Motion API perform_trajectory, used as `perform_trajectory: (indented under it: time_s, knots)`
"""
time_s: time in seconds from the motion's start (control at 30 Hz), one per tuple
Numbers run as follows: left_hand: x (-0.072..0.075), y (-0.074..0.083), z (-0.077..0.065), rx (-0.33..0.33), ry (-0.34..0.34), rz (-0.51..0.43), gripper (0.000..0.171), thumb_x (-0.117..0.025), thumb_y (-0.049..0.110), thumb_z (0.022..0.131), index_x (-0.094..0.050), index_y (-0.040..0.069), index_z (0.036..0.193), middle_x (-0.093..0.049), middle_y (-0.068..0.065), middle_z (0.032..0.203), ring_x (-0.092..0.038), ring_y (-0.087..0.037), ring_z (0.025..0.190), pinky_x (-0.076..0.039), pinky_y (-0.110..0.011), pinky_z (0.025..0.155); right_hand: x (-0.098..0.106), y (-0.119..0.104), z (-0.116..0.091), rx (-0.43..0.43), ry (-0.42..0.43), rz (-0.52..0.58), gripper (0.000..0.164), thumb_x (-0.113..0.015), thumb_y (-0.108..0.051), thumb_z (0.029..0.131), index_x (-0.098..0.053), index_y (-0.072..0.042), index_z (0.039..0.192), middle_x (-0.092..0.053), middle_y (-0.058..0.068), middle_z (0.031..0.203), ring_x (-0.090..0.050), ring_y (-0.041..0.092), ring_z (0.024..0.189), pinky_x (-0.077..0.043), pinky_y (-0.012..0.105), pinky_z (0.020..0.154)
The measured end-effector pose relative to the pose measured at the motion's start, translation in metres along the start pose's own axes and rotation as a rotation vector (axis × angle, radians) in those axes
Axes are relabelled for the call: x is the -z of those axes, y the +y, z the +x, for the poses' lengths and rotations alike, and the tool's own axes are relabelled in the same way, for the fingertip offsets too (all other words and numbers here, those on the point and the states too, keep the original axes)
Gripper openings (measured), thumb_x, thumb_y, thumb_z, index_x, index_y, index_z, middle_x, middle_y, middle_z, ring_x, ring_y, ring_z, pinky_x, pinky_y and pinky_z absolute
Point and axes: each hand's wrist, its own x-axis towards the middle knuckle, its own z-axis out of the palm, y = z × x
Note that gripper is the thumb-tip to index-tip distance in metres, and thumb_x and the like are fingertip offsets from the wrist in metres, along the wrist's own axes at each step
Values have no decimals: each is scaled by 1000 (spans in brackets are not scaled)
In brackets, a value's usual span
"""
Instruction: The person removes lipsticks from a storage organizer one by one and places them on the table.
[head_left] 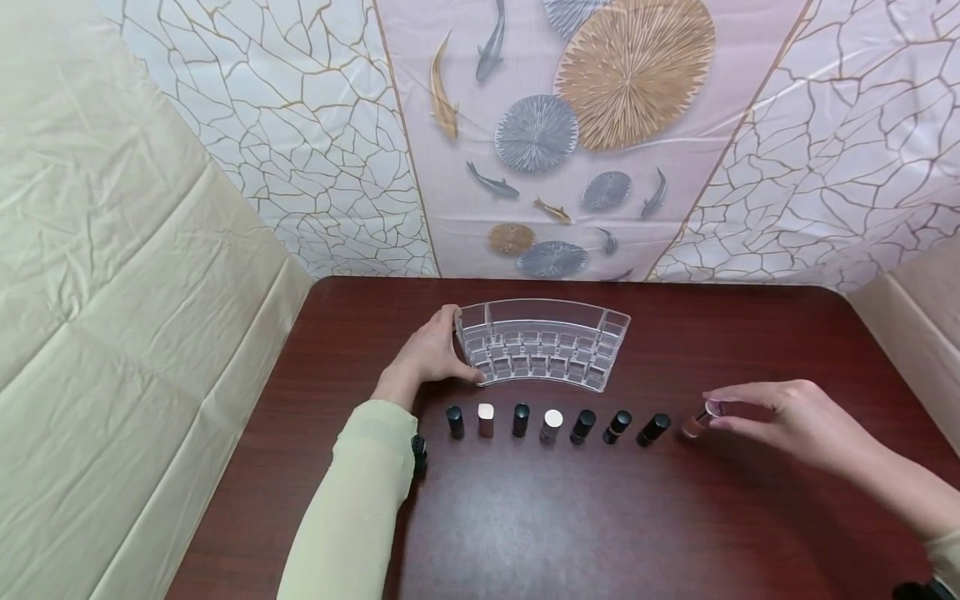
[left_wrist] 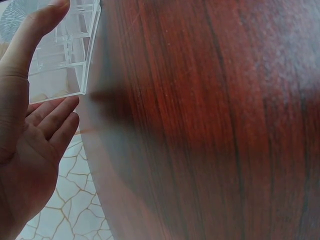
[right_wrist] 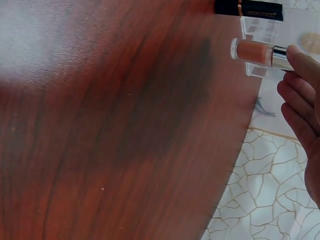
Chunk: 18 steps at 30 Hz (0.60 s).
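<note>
My left hand [head_left: 426, 348] grips the left end of a clear acrylic cosmetics organizer [head_left: 542, 310], thumb at its front corner and fingers along its side and back. Small square compartments fill the organizer's front part. Over on the right, my right hand [head_left: 806, 421] pinches the silver cap of a lip gloss tube [right_wrist: 253, 52] between thumb and fingers. The tube is clear with orange-brown colour inside. Whether its base touches the table cannot be told. Nearest to it in the row stands a black lipstick [head_left: 654, 429] with a gold band.
In front of the organizer runs a row of several upright lipsticks, among them a pink-capped one [head_left: 486, 419], a white-topped one [head_left: 551, 425] and a black one [head_left: 455, 422]. The dark red wooden table [head_left: 525, 525] meets a patterned cloth backdrop [head_left: 345, 167] behind.
</note>
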Motion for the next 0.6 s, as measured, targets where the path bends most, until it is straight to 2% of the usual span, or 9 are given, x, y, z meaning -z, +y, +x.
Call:
perform_trajectory:
  time_s: [0.2, 0.6]
  knots:
    - [1, 1, -1, 1, -4, -1, 116, -102, 46, 66, -36, 7, 154, -52, -11, 140, -56, -29, 124, -47, -46, 113, -8, -1, -5, 2, -5, 0, 46, -98, -10, 64, -84, -22, 106, -80, -16, 98, -73, -5, 93, -49, 7, 83]
    - [1, 1, -1, -2, 2, -3, 118, -102, 46, 66, -36, 7, 155, -53, -12, 142, -56, -29, 125, -46, -46, 114, -22, 1, -12, 20, -17, 26, 43, -97, -9, 65, -84, -20, 104, -79, -18, 97, -74, -1, 91, -50, 7, 83]
